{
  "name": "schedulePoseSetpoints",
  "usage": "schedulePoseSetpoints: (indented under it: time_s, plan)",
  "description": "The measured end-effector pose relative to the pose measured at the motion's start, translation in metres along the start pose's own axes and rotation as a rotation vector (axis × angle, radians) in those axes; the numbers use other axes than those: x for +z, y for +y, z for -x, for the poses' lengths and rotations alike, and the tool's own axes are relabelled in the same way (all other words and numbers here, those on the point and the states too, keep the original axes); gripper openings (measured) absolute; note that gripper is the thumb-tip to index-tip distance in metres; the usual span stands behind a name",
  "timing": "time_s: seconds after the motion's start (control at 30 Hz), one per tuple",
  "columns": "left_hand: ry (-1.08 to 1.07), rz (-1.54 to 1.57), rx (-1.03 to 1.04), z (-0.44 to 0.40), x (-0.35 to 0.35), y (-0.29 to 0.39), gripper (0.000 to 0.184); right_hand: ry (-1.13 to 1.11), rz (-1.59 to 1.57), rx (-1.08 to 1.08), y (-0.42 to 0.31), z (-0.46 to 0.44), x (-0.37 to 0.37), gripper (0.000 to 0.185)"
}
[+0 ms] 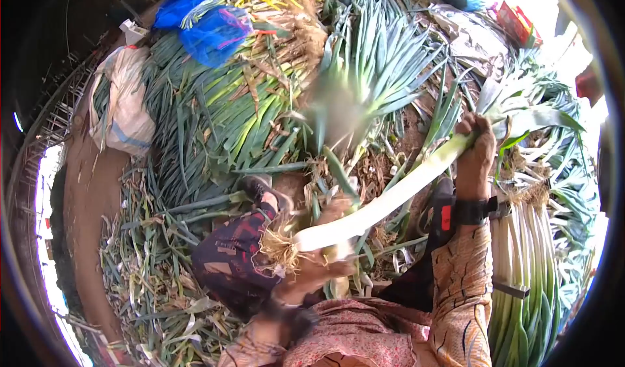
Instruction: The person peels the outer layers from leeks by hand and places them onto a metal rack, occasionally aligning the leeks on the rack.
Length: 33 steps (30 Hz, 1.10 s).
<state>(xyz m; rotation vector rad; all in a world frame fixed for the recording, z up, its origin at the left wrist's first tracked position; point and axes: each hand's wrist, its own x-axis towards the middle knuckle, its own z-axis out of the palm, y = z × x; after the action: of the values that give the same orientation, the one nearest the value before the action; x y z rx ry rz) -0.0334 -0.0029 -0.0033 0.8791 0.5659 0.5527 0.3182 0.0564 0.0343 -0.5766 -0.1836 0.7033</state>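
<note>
A long white leek (377, 207) stretches diagonally across the middle, its roots at the lower left and its green leaves at the upper right. My right hand (477, 147) is wrapped round the leek where white turns to green. Below the root end is my left hand (312, 277), blurred, its fingers stretched toward the right under the stalk. It appears apart from the leek, and nothing shows in its palm. Loose peeled leaves lie about both hands.
Green leeks (215, 106) are heaped at the upper left, with another bunch (384, 54) at the top middle. Cleaned leeks (530, 263) lie in a row at the right. A whitish sack (127, 100) and blue netting (215, 38) stand at the far left and top. Leaf scraps (163, 263) cover the lower-left ground.
</note>
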Motion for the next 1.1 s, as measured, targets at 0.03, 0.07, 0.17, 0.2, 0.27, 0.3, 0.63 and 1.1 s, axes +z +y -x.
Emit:
schedulePoseSetpoints:
  time_s: [0.03, 0.07, 0.17, 0.2, 0.27, 0.3, 0.63, 1.1]
  plan:
    - [-0.078, 0.196, 0.022, -0.020, 0.011, -0.007, 0.056, 0.059, -0.034, 0.045, 0.000, -0.007, -0.008, 0.008]
    - [-0.106, 0.322, 0.004, -0.035, 0.019, -0.013, 0.055, 0.072, -0.038, 0.049, -0.005, -0.012, -0.013, 0.008]
    - [-0.034, 0.405, -0.056, -0.031, 0.020, -0.019, 0.052, 0.051, 0.018, 0.047, -0.023, -0.019, -0.024, 0.008]
    - [0.032, 0.403, -0.058, -0.013, 0.011, -0.015, 0.052, 0.103, 0.045, -0.012, -0.028, -0.022, -0.024, 0.008]
    - [0.152, 0.372, 0.020, 0.026, -0.014, 0.004, 0.050, 0.055, 0.107, -0.091, -0.045, -0.025, -0.028, 0.007]
    - [0.224, 0.351, 0.088, 0.052, -0.030, 0.017, 0.049, 0.050, 0.183, -0.204, -0.054, -0.020, -0.020, 0.007]
    - [0.445, -1.328, 0.176, 0.022, -0.022, 0.054, 0.037, -0.188, 0.182, -0.350, -0.053, -0.002, -0.041, 0.008]
    - [-0.057, -1.841, 0.397, -0.049, 0.039, 0.003, 0.046, -0.139, 0.383, -0.318, -0.054, -0.020, -0.058, 0.065]
